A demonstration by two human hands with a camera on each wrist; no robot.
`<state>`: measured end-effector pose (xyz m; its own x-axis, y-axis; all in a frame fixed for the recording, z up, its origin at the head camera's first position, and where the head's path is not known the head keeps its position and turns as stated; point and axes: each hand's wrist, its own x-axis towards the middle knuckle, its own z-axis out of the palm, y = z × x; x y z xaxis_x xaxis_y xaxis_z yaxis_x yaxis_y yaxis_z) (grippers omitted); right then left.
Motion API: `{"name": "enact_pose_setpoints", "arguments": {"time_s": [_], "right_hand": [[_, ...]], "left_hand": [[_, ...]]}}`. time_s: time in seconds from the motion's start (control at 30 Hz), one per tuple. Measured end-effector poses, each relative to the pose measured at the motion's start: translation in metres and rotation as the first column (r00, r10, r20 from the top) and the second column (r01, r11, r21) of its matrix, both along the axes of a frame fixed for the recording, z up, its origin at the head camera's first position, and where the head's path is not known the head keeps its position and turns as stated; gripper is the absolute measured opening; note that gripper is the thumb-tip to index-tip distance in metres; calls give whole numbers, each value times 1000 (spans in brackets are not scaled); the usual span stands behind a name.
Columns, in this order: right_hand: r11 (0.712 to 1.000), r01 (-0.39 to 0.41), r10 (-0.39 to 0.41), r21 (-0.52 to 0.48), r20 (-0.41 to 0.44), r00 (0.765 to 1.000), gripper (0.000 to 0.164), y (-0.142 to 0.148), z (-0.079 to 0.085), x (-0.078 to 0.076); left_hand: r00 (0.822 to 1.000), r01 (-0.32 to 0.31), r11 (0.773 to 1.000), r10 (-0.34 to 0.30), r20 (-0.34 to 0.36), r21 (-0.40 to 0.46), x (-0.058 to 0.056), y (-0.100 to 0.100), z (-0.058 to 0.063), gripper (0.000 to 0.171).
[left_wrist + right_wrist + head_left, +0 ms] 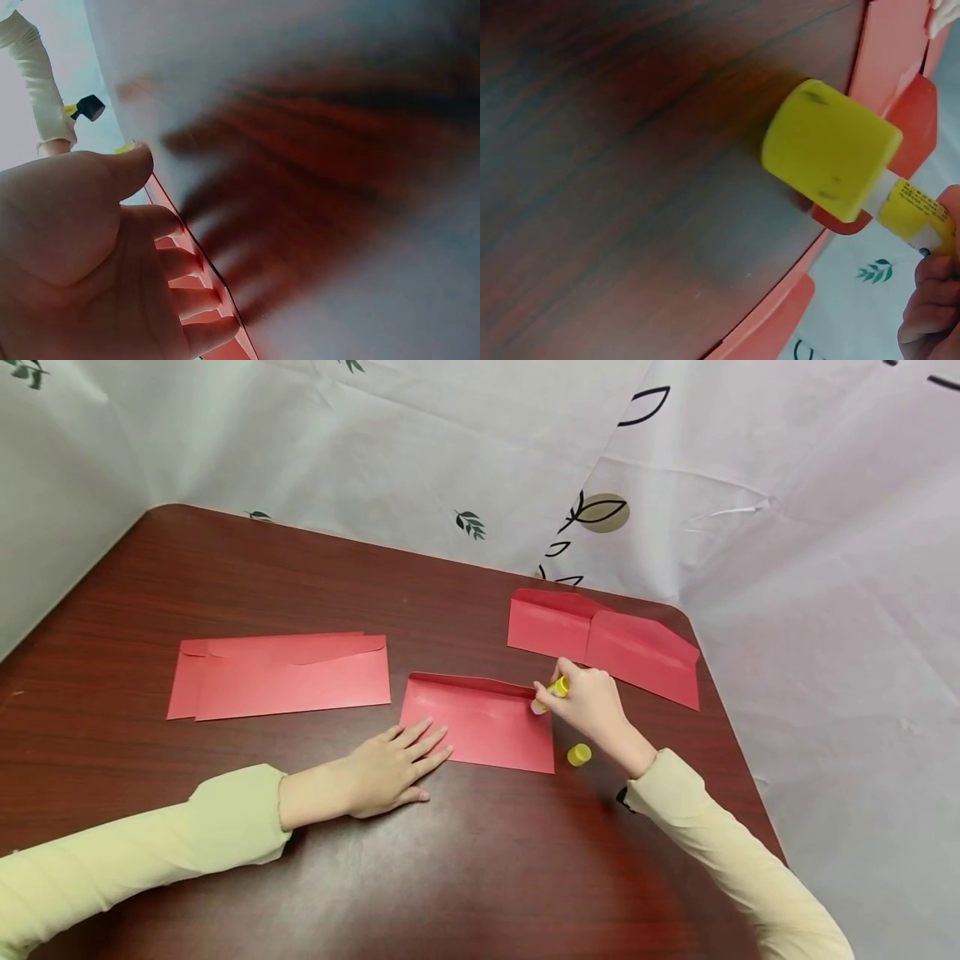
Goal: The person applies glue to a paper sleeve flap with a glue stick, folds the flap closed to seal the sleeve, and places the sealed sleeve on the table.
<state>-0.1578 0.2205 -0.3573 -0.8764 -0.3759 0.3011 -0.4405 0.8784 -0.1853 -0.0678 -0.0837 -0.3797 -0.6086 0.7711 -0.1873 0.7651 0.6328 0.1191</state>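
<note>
A red envelope [487,731] lies in front of me with its flap raised along the far edge. My left hand [386,768] rests with spread, straight fingers on the envelope's near left corner. In the left wrist view the left fingers [191,300] reach across the red paper edge. My right hand [592,702] grips a yellow glue stick [552,693], its white end down at the envelope's far right corner, by the flap. The stick's yellow cap [579,754] stands on the table just right of the envelope, and looms large in the right wrist view.
Two overlapping red envelopes [292,677] lie on the left of the dark wooden table [450,877]. More red envelopes [641,656] with open flaps lie at the far right. A white leaf-patterned cloth [360,460] hangs behind the table.
</note>
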Motion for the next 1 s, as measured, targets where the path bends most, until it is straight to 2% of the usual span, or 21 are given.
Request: {"name": "enact_pose_setpoints", "arguments": {"time_s": [0.27, 0.4, 0.57, 0.77, 1.0], "right_hand": [[1000, 7, -7, 26, -3, 1000, 24, 1, -6, -5], [1000, 27, -27, 17, 29, 999, 25, 2, -6, -8], [1000, 11, -11, 9, 9, 1000, 24, 2, -8, -10], [999, -48, 47, -13, -32, 998, 22, -4, -12, -10], [998, -62, 62, -26, 26, 998, 21, -14, -10, -13]], "left_hand": [[1000, -15, 1000, 15, 27, 11, 1, 0, -1, 56], [1000, -8, 1000, 8, 26, 6, 0, 1, 0, 55], [1000, 7, 1000, -7, 16, -13, -3, 1, 2, 52], [998, -7, 1000, 8, 63, -21, -7, 1, 3, 51], [993, -16, 1000, 19, 116, -25, -10, 2, 7, 50]]}}
